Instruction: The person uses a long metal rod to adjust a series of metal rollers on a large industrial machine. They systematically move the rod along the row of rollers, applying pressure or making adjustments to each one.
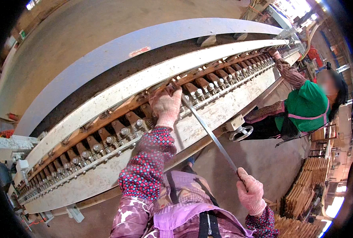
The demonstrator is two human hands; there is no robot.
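My left hand (166,104), in a pink knit glove, reaches over the row of clamps with its fingers bent down at the brown wooden strip (126,106). What those fingers grip is hidden. In my right hand (251,192), gloved alike, is the near end of a long flat metal bar (214,139). The bar slants up and left, its far end beside my left hand among the clamps. Spring-loaded bolts (125,131) and rusty clamp arms (202,83) line the long machine. A pale metal beam (95,174) runs along its near side.
A co-worker in a green top (309,104) reaches into the clamp row at the right. A handwheel (242,133) sticks out from the near side. Stacked wooden strips (309,184) stand at the lower right. Beyond the clamps curves a blue-grey metal beam (105,55).
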